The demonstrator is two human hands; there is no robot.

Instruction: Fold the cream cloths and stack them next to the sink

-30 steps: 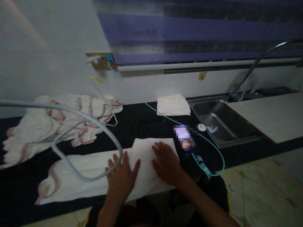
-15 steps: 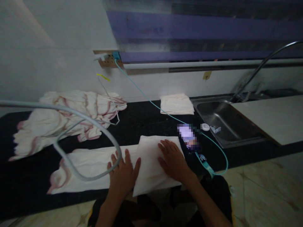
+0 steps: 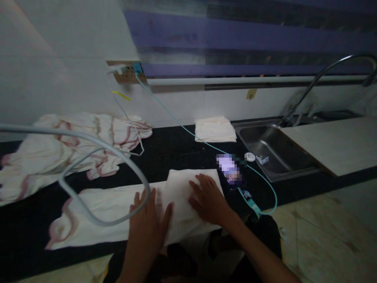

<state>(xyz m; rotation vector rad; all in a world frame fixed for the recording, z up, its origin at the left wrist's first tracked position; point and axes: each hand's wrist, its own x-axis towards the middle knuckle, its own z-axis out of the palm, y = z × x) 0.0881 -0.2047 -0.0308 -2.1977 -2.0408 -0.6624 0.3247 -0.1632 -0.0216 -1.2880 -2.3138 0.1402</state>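
Observation:
A white cloth (image 3: 97, 212) with a pinkish edge lies lengthwise along the counter's front, its right end folded over into a thicker panel (image 3: 179, 196). My left hand (image 3: 149, 222) lies on the cloth just left of the fold, fingers spread and slightly blurred. On top of the folded panel my right hand (image 3: 207, 198) rests with fingers apart. Neither hand grips anything. Part of the panel's front edge hangs past the counter. A grey cable (image 3: 134, 169) loops across the view in front of the cloth and over the left fingers.
A crumpled pile of pink-edged cloths (image 3: 79, 141) lies at the back left. A folded white cloth (image 3: 215, 129) is by the wall. On the right are a phone (image 3: 228, 169) with a teal cord, a white round object (image 3: 249, 157), a steel sink (image 3: 271, 145) and a pale board (image 3: 338, 145).
The whole view has shifted, so most things sit a little further left. My left hand has moved slightly towards me over the cloth; my right hand stays on the folded panel.

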